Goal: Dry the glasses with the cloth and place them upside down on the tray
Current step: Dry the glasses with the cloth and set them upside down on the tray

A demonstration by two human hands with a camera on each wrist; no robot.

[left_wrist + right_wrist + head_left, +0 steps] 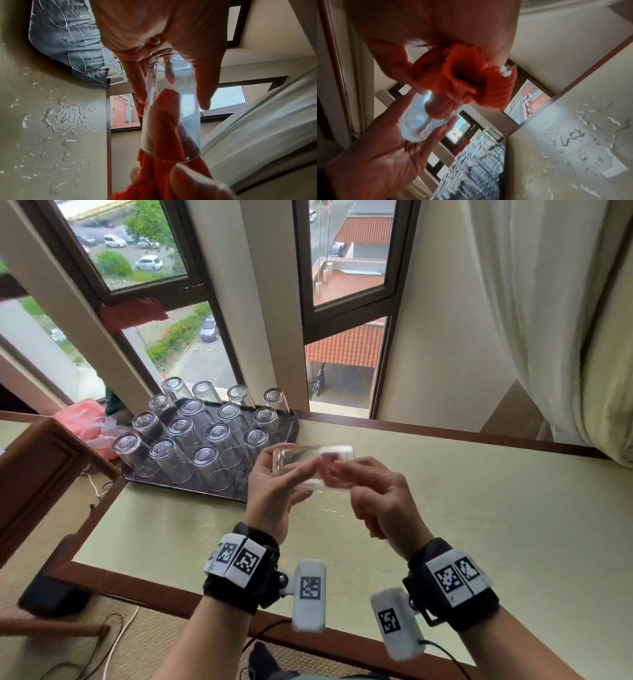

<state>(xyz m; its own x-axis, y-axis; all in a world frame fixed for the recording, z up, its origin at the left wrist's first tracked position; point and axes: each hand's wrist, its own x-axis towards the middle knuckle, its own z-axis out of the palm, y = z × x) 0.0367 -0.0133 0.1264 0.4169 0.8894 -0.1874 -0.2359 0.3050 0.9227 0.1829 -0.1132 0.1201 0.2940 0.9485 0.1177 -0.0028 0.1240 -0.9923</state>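
A clear glass [301,463] lies on its side in the air above the table, its base toward the tray. My left hand [281,474] grips it round the base end, thumb on one side and fingers on the other [205,100]. My right hand [373,491] holds a bunched red cloth [462,81], part of which is pushed through the mouth into the glass [190,115]. A dark tray [185,489] at the table's left back carries several glasses [205,455] standing upside down in rows.
Water drops [68,115] lie on the beige table [479,525] under my hands. Behind the tray are a pink plastic bag [82,419] and the window. A wooden frame [41,467] stands at the left, and a curtain [548,320] hangs at the right.
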